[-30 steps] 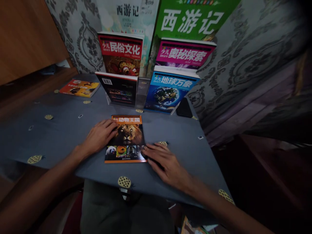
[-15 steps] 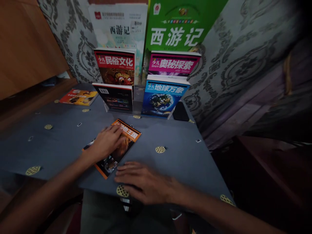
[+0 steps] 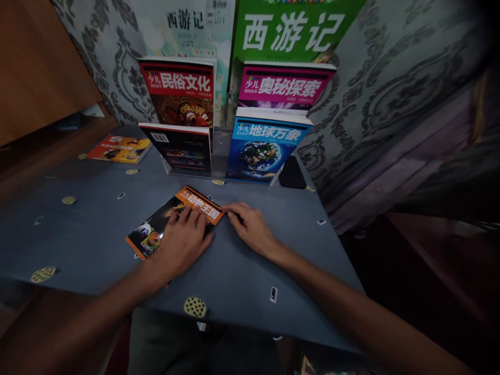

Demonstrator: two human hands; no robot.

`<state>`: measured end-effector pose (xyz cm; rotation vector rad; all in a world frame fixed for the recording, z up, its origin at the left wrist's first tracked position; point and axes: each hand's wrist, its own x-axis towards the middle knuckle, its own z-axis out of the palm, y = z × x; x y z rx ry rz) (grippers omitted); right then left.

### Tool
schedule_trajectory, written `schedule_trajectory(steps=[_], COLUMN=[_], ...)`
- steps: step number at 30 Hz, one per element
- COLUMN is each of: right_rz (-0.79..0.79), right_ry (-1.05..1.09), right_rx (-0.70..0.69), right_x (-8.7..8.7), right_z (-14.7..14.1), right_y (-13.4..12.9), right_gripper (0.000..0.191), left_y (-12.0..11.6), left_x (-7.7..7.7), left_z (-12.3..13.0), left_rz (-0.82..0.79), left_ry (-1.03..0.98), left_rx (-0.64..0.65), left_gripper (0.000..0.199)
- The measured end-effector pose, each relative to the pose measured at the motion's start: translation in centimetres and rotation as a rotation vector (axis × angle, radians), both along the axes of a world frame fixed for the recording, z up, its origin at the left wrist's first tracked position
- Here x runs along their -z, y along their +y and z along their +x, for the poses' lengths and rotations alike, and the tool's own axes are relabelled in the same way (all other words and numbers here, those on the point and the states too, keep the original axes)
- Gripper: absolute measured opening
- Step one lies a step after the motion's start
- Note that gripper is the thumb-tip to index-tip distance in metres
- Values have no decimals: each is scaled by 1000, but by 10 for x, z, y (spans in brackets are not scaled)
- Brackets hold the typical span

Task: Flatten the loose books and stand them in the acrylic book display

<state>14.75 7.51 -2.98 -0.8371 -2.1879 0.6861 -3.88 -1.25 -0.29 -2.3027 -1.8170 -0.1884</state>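
Note:
A thin book with an orange-and-black cover [image 3: 156, 219] lies flat and at a slant on the table, animal pictures showing on its front. My left hand [image 3: 183, 239] rests palm down across the cover, fingers stretched out and thumb spread toward the right. At the book's right corner is my right hand [image 3: 252, 226], its fingertips touching or almost touching the edge, thumb a little apart from the forefinger. Part of the cover is hidden under my left hand.
A clear stand [image 3: 219, 164] at the back holds a blue book [image 3: 258, 156], a magenta book [image 3: 281, 86], a red book [image 3: 179, 88] and a dark book [image 3: 185, 151]. Behind are a green book [image 3: 289, 31] and a pale book [image 3: 183, 41]. A black phone-like slab [image 3: 292, 173] lies right; an orange-yellow book [image 3: 117, 149] lies left.
My right hand has moved up and away from the table's front edge to the book's right corner. My left hand has slid down the cover, uncovering more of the title.

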Motion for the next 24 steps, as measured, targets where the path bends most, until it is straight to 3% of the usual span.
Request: schedule_trajectory(steps=[16,21,24], right_rz=[-3,44,69], right_ry=[-22,-28,-34], right_rx=[-39,-70,-90], right_x=[1,3,3], right_z=[5,5,5], right_y=[-6,-6,-5], right_gripper=[36,36,36], left_y=[-4,-6,-6], left_x=[-15,-15,-18], left_z=[9,-16,-40], left_rz=[-132,-99,-76], left_ry=[83,-24,-13], left_rx=[-15,-5,-161], left_gripper=[29,33,36])
